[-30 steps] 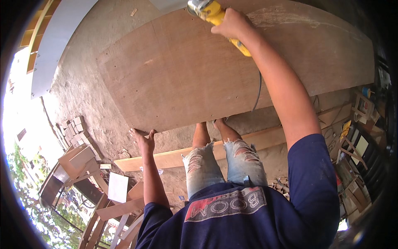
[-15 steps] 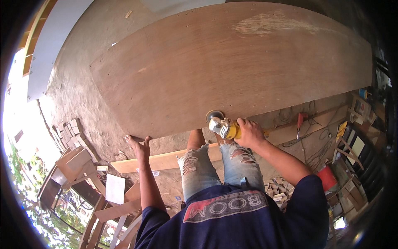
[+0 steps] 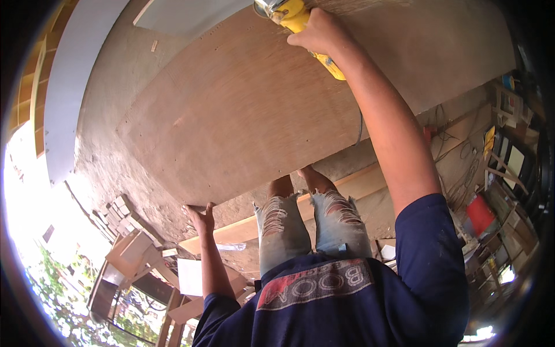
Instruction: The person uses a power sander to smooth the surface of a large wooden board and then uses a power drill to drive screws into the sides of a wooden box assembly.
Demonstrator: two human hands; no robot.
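Observation:
A large brown wooden panel [image 3: 243, 115] lies across the view before me, with small dark holes along its edges. My right hand [image 3: 325, 36] is wrapped round the yellow body of an angle grinder [image 3: 296, 16], out at the panel's far side. The grinder's metal head reaches the top of the view; its disc is mostly cut off there. From the tool's rear a dark cord [image 3: 359, 130] hangs over the panel. At the near left corner, my left hand [image 3: 201, 218] grips the panel's edge, thumb and fingers set apart along it; part of the fingers is hidden.
Past the far edge lies a grey sheet [image 3: 188, 17]. A long wooden plank [image 3: 234, 231] runs on the ground under the panel's near side. Stacked wood blocks [image 3: 118, 214] and offcuts are at left. A red container [image 3: 480, 215] and loose cables [image 3: 457, 136] lie at right.
My right hand has carried the grinder from the panel's near edge up to its far side, with the arm stretched out. My left hand stays at the corner; the whole view has shifted slightly.

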